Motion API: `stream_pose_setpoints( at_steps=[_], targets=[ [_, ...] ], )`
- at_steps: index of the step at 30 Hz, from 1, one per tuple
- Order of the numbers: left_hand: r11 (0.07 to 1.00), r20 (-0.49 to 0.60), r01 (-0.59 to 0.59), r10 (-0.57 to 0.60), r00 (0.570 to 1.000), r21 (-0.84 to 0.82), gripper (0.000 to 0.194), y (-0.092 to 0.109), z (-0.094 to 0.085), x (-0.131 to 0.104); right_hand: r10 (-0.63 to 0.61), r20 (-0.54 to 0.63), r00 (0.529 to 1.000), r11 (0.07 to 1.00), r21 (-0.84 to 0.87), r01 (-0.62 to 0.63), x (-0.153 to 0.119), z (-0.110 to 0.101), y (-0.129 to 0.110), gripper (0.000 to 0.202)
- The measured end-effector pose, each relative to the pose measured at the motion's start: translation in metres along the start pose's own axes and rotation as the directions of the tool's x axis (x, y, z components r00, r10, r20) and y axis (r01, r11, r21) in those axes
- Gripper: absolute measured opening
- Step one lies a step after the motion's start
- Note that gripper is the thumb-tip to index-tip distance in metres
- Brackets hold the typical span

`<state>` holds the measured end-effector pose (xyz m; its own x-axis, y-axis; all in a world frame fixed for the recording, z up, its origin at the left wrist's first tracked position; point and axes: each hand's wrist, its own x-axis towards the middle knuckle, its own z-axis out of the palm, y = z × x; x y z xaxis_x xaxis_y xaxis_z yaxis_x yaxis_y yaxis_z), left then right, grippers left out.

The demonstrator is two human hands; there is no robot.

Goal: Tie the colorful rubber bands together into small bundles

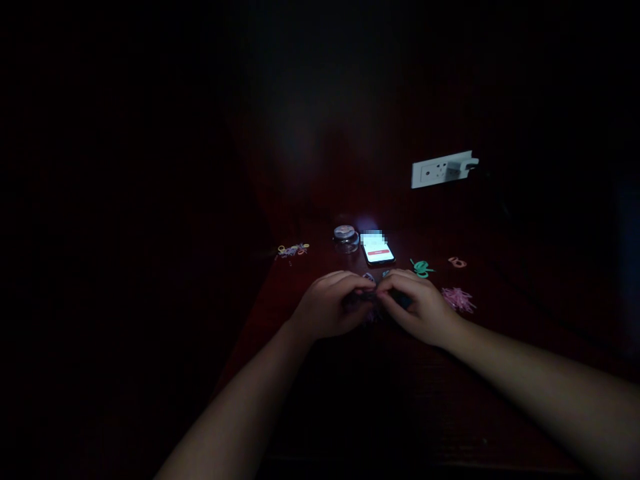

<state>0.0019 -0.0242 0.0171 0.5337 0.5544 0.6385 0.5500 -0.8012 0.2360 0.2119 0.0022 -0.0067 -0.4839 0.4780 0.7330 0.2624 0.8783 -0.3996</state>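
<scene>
Dark room, v. dim reddish desk [287, 293], far edges lost in black. Just nearside of the lit phone [379, 253], L hand [330, 303] & R hand [423, 307] meet, fingertips nearly touching, at a small dark piece [369, 295], mostly hidden by fingers; long axis & pointing dir. unclear. Fingers curl in, but can't tell if either grip's clamped on it. Jar [346, 240] just L of phone; pink strips [459, 300] R of phone & nearer, partly behind R hand.
</scene>
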Motion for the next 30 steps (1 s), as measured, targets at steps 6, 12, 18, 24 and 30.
stream_pose_setpoints(
  at_steps=[6, 12, 18, 24, 30],
  targets=[
    [1.0, 0.013, -0.017, 0.017, 1.0, 0.015, 0.012, -0.0017, 0.0013, 0.0003, 0.0, 0.005, 1.0, 1.0, -0.005, 0.0, 0.0011, 0.0005, 0.0003, 0.009],
    [1.0, -0.023, -0.01, 0.011, 1.0, 0.028, 0.011, -0.0041, 0.0019, -0.0005, 0.006, 0.013, 1.0, 1.0, -0.003, -0.006, -0.0004, 0.0008, 0.0005, 0.009],
    [1.0, -0.052, 0.006, -0.005, 0.999, 0.016, 0.005, -0.0066, 0.0017, -0.0016, -0.002, 0.022, 1.0, 1.0, 0.005, 0.002, -0.001, 0.0009, 0.0005, 0.01],
    [1.0, -0.029, 0.003, -0.003, 1.0, 0.008, 0.006, -0.0048, 0.0008, -0.001, 0.023, 0.016, 1.0, 1.0, 0.012, -0.023, -0.0021, 0.0019, 0.0008, 0.005],
    [0.999, 0.019, 0.0, 0.001, 1.0, -0.036, 0.004, -0.0064, 0.001, -0.002, -0.031, 0.034, 0.999, 1.0, 0.005, 0.031, -0.0016, 0.0026, 0.0009, 0.007]
  ],
)
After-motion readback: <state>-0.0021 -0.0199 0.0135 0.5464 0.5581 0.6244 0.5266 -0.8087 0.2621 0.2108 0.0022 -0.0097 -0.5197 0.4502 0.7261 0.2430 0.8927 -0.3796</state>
